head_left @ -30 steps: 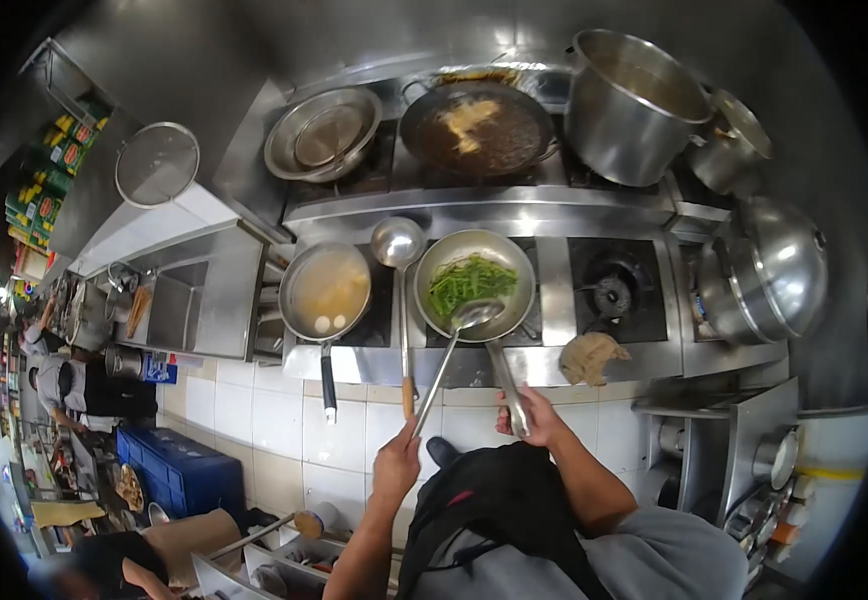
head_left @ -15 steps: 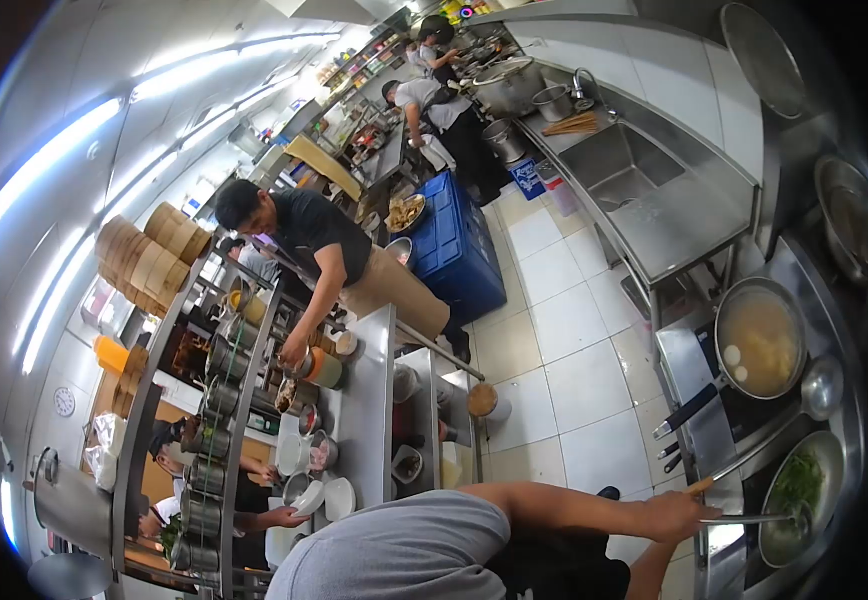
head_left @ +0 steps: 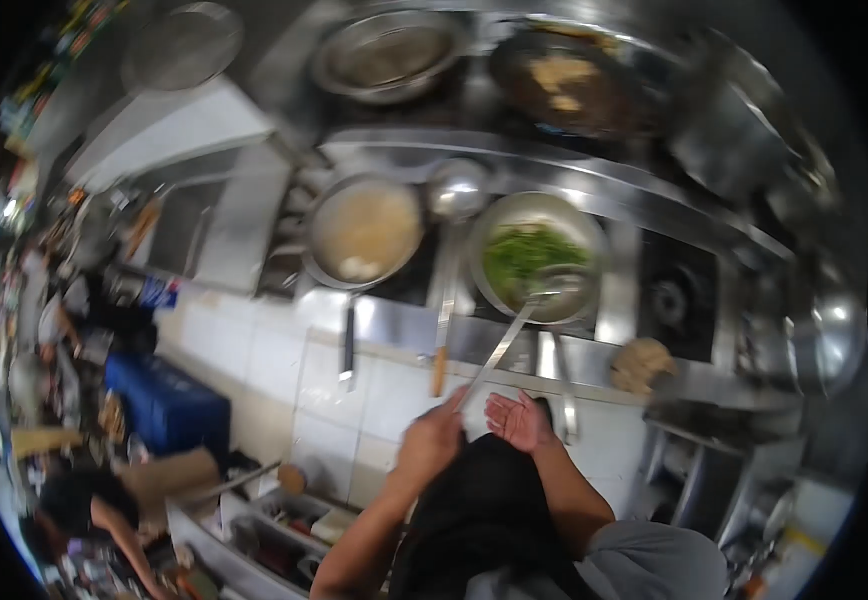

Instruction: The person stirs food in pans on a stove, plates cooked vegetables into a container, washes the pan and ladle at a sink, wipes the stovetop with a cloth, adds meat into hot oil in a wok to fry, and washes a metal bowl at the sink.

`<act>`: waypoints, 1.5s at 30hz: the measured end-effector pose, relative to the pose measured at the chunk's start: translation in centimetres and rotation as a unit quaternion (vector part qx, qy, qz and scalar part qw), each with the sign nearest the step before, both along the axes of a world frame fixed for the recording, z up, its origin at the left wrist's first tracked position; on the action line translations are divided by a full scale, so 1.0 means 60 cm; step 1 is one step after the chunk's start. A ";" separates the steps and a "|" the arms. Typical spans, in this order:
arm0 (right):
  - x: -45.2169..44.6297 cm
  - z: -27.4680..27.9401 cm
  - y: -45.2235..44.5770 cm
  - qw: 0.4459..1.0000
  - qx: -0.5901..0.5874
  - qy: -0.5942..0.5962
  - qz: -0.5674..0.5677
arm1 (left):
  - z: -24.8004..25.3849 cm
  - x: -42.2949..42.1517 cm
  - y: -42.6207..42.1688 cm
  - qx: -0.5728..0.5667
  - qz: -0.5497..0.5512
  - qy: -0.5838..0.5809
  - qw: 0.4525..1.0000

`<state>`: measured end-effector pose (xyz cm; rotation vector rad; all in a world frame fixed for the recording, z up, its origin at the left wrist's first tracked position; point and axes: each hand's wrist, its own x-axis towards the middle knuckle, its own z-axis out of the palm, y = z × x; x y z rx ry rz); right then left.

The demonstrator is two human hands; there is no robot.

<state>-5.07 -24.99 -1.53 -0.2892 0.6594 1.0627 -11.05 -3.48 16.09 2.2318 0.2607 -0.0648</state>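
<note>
Left grip (head_left: pixel 432 440) on ladle (head_left: pixel 502 350); right grip (head_left: pixel 519 422) spread

Left grip: fingers wrapped around the upper end of the ladle, pressed together on its shaft. Right grip: palm turned up, fingers spread, holding nothing. It is positioned just beside the metal pan handle (head_left: pixel 567 400) — the two appear apart, though blur softens the edges.

The ladle slopes from the left grip up to the right. Its head sits inside the pan (head_left: pixel 534 210), at the lower right of the green vegetables (head_left: pixel 522 257). The pan stands on the front row of the stove (head_left: pixel 394 322), handle directed toward the person.

Adjacent items, left of the pan: a second ladle (head_left: pixel 440 372), wooden end toward the person, lies between this pan and a dark-handled pan (head_left: pixel 414 228). The latter contains cloudy yellowish liquid, with small white pieces near its lower edge.

Right of the pan: a black burner (head_left: pixel 669 300) and, at the front edge, a crumpled brown cloth (head_left: pixel 642 365).

Rear row: a dark wok (head_left: pixel 514 75) containing pale golden food — detail blurred.
</note>
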 end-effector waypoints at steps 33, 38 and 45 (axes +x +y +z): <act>-0.013 0.310 -0.237 0.793 -0.098 -0.387 0.461 | 0.062 -0.391 -0.428 0.146 0.322 0.053 0.934; -0.098 0.389 -0.172 0.726 -0.058 -0.477 0.491 | 0.145 -0.434 -0.478 0.121 0.494 -0.036 0.860; -0.247 0.420 -0.143 0.616 0.023 -0.577 0.536 | 0.279 -0.509 -0.540 -0.484 0.594 -0.176 0.618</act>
